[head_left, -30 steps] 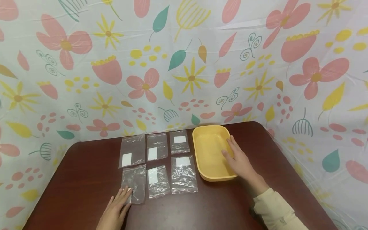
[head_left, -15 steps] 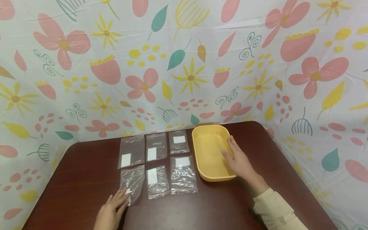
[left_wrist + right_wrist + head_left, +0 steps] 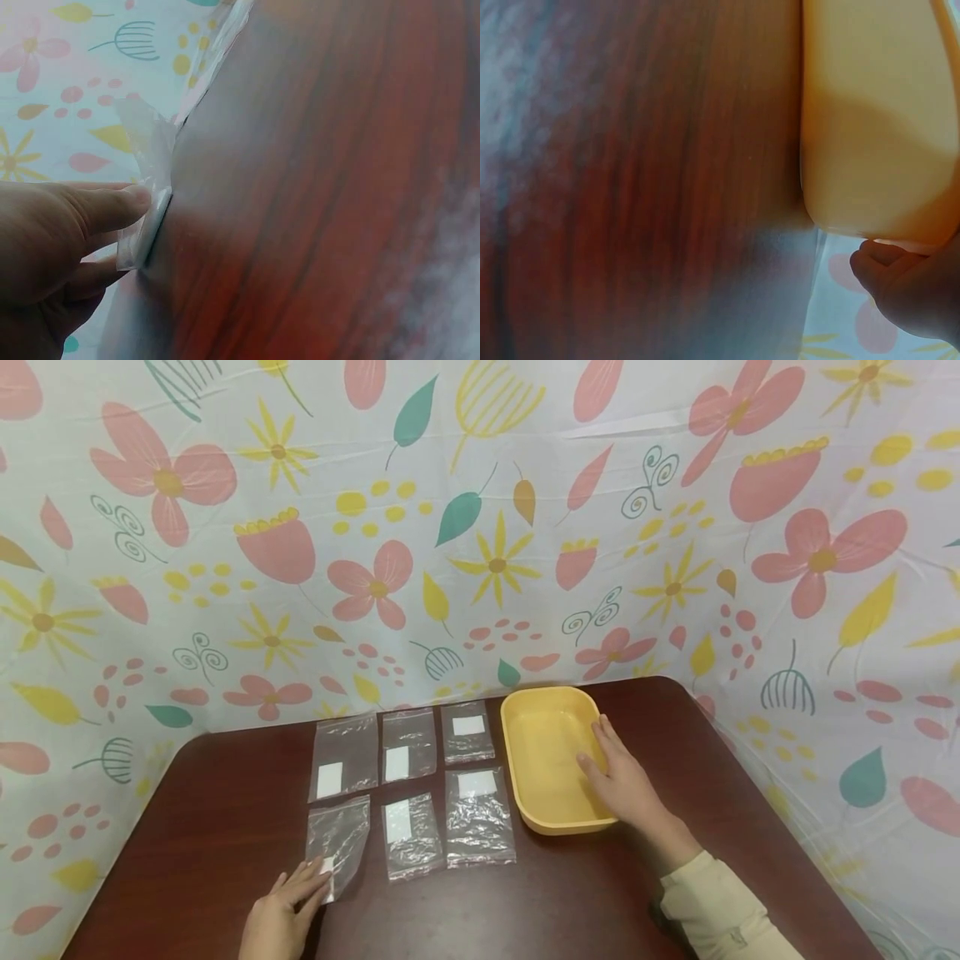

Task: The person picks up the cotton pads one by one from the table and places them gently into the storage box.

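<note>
In the head view my left hand (image 3: 281,906) pinches the lower left corner of a clear zip bag (image 3: 341,839) with a white label patch (image 3: 327,878). The left wrist view shows thumb and fingers on either side of the bag (image 3: 154,169), whose film stands up off the table. My right hand (image 3: 630,785) lies over the right rim of a yellow plastic tub (image 3: 551,760), fingers straight along it and thumb over the inside. Nothing shows inside the tub. Close under the tub's edge, the right wrist view catches part of that hand (image 3: 911,292).
Several more clear bags lie flat in two rows: back left (image 3: 348,747), back middle (image 3: 416,735), back right (image 3: 467,747), front middle (image 3: 420,852) and front right (image 3: 487,827). The dark brown table (image 3: 202,827) meets a flowered curtain (image 3: 420,568) behind and at the sides.
My left hand has drawn the front left bag a little left and toward me, lifting its near right side. The right hand and the tub stay put.
</note>
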### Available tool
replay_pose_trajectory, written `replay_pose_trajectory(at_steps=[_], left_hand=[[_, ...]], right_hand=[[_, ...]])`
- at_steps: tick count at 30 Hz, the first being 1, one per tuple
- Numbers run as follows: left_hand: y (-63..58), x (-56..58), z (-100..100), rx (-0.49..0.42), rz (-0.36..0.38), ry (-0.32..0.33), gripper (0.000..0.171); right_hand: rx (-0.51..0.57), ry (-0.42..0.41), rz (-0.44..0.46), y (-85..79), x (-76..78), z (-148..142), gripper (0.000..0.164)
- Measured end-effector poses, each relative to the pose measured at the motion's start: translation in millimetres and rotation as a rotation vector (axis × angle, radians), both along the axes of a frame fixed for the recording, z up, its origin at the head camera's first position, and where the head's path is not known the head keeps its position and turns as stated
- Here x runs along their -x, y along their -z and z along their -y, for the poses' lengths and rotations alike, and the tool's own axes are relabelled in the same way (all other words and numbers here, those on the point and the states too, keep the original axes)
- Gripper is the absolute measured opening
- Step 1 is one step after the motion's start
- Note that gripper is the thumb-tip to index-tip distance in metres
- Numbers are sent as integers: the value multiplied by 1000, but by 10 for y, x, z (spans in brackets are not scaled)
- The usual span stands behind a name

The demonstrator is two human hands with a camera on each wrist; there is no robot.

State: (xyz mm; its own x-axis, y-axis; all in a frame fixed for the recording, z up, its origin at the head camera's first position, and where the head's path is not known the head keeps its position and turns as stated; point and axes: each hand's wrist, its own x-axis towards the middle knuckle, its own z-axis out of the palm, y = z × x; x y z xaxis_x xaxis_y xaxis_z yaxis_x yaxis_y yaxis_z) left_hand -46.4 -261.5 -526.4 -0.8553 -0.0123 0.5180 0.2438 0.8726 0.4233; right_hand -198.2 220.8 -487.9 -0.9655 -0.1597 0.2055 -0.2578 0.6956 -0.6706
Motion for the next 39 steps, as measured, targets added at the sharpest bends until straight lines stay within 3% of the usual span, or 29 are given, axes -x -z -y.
replay_pose_trajectory(at_steps=[3, 7, 13, 20, 25, 30, 39], left_hand=[[-6, -7, -2, -19, -18, -29, 24], [-83, -18, -32, -111, -40, -72, 25], [-258, -16, -61, -301, -47, -123, 26], [-491, 1, -97, -433, -73, -196, 19], [-694, 2, -133, -511, -100, -180, 19], [-802, 17, -124, -505, -135, -149, 21], [-840, 97, -141, -453, -157, -93, 23]], right_hand=[[0, 3, 12, -3, -6, 2, 69], [-2, 4, 17, -7, -12, 7, 69], [-12, 10, 19, -7, -10, 3, 70], [-19, 14, 28, -11, -12, 5, 71], [-18, 9, 26, -1, -14, 5, 73], [-18, 9, 14, 17, -1, 6, 73], [-30, 9, 4, 17, -7, -5, 74]])
